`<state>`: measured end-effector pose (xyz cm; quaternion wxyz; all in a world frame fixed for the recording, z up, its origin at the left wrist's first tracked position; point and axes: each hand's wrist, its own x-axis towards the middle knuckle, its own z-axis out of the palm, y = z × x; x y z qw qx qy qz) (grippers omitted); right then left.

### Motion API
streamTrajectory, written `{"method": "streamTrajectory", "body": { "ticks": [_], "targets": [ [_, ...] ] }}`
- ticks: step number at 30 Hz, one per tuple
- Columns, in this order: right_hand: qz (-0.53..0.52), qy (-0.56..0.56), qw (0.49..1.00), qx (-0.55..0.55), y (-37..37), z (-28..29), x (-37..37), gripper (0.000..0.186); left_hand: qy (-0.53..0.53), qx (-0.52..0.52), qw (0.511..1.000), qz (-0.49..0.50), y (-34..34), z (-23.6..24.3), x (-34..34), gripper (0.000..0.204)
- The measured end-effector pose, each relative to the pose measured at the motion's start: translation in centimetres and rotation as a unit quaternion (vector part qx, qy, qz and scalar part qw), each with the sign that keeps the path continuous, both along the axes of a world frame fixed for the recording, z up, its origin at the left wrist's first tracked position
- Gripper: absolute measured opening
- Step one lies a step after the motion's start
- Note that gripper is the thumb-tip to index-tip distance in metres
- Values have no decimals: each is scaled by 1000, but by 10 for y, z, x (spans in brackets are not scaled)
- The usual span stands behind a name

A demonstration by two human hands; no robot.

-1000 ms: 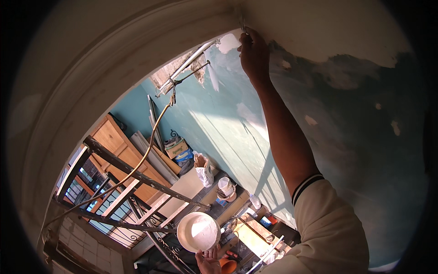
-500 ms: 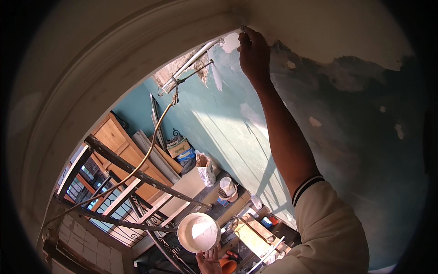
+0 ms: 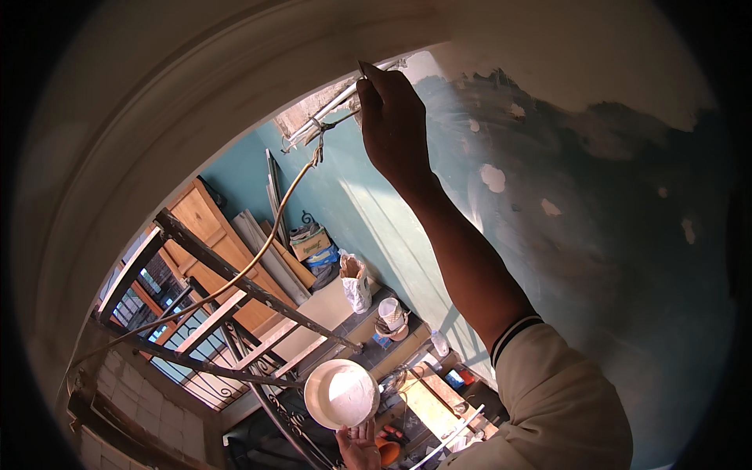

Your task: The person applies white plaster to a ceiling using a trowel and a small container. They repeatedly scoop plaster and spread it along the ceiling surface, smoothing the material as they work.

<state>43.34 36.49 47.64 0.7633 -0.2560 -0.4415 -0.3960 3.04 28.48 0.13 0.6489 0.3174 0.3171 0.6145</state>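
My raised right hand (image 3: 394, 125) pinches a small thin flat tool (image 3: 362, 70), seen almost edge-on, against the lower edge of the pale archway (image 3: 235, 94). Its exact kind is hard to make out. Low in the view, my left hand (image 3: 360, 443) supports a round cream tub (image 3: 316, 398) from its near side. White paste (image 3: 350, 394) lies inside the tub. Beyond my right arm, the blue-green wall (image 3: 533, 235) carries smeared pale filler and several whitish patches.
A dark ladder-like frame (image 3: 227, 270) with light rungs stands at lower left. A yellowish cable (image 3: 274, 227) hangs across it from a white pipe (image 3: 333, 104). Far below are wooden doors (image 3: 207, 243), a white sack (image 3: 356, 286), a bucket (image 3: 391, 312) and a cluttered wooden board (image 3: 431, 399).
My right hand has moved left and slightly down along the arch edge, away from the wall corner. My left hand keeps the tub in nearly the same place.
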Motion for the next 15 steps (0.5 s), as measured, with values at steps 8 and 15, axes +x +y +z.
{"method": "streamTrajectory", "body": {
  "ticks": [8, 15],
  "targets": [
    [251, -106, 954, -127, -20, -26, -78, 25, -84, -126, 988, 17, -28, 62, 30, 75],
    [226, -328, 852, -339, -30, -238, -94, 45, -126, -14, 992, 19, 4, 55, 37, 71]
  ]
}}
